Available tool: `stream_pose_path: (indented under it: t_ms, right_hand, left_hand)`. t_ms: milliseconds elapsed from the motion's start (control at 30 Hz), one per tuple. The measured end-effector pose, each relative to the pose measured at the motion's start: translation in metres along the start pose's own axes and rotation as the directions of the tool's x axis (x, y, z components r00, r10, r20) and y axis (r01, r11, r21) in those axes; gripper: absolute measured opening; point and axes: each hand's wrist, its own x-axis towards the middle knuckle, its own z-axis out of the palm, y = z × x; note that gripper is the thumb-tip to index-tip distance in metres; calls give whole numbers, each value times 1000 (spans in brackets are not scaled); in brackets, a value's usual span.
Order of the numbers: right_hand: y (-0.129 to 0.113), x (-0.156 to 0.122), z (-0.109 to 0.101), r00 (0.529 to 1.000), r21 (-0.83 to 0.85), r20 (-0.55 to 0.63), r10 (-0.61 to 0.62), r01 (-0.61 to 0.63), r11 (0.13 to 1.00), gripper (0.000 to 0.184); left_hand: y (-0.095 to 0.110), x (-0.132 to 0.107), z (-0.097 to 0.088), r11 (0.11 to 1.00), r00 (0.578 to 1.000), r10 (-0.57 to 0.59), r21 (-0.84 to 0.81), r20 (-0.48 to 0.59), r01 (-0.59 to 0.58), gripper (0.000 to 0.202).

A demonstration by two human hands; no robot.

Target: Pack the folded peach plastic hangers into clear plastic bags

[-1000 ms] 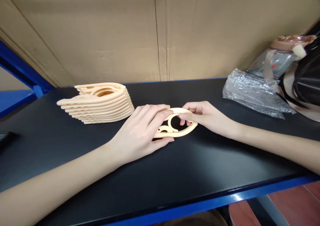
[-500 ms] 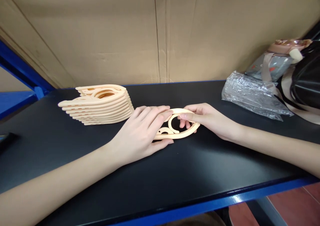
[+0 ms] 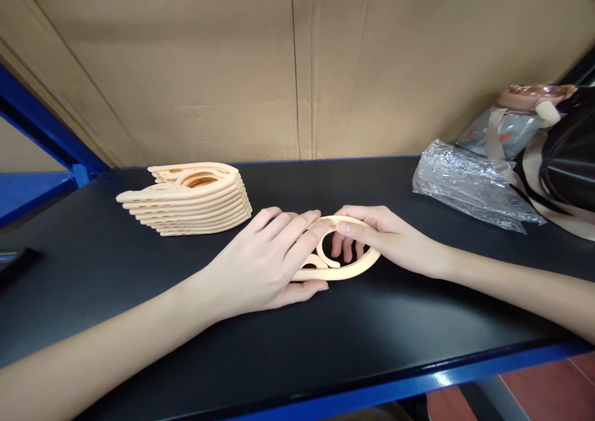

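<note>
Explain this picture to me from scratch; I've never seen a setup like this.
There is no machine here, just a person's two bare hands. The camera is worn on the head, so you look forward and down past the forearms.

The left hand lies over one end of a cream piece with rounded openings. The right hand holds the other end, thumb on top, with fingers visible through the large opening.

On the black table, a stack of similar cream pieces sits at the left. At the right are a crumpled clear plastic bag, a drink bottle and a shiny dark bag. Brown cardboard stands behind.
</note>
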Motion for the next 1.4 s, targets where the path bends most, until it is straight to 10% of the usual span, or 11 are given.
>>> stream_pose_path:
  t_ms: [367,600,900,1167,1400]
  right_hand:
    - [-2,1,-6,999,18,-21,-35,36,999,41]
    - [16,14,-20,994,51,-100,50,-45,998,44]
    - [22,15,-16,999,-78,-28,16,-18,997,37]
    - [23,16,-17,1000,-92,-2,10,-10,996,38]
    - [23,16,-18,1000,-110,8,-7,8,994,35]
  left_hand:
    - [6,13,-26,990,990,-71,126,120,56,54]
    - [-61,4,-66,957,939,-289,87,185,277,58]
    - [-142,-58,-78,605,570,-725,-40,387,796,92]
    - [-174,-88,-66,730,709,-612,-94,350,677,85]
    - [-175,-90,-61,718,685,-624,-70,376,692,85]
